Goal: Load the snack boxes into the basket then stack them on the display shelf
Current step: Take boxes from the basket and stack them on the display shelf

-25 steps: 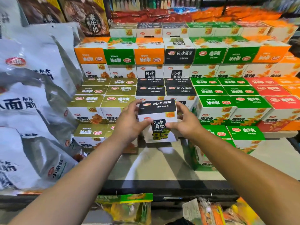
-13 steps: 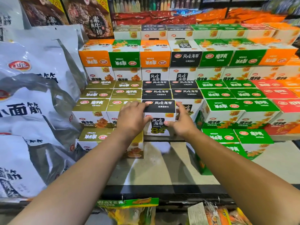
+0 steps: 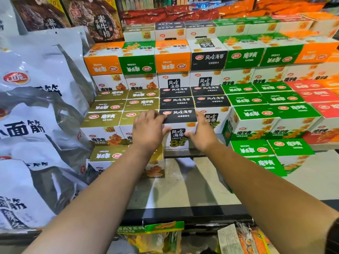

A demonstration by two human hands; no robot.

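At 12 o'clock I observed the black snack box point(image 3: 178, 125) fronting its row on the display shelf point(image 3: 183, 189). My left hand point(image 3: 148, 131) and right hand point(image 3: 201, 134) each had a curled grip round one side, hiding it.

Colour blocks right across the stack, band by band.
Dead centre, black-topped box point(image 3: 178, 116): white characters and a red oval logo on the black, white front below with a black label and yellow-green print. Left of it, olive-gold boxes point(image 3: 104, 117) with white fronts; right, green boxes point(image 3: 256, 112), then red boxes point(image 3: 326, 109). Up above, orange box point(image 3: 102, 65) beside green again. Far left, silver bags point(image 3: 36, 99) with dark brush-stroke swirls and black characters. Pale grey shelf point(image 3: 183, 189) in front.
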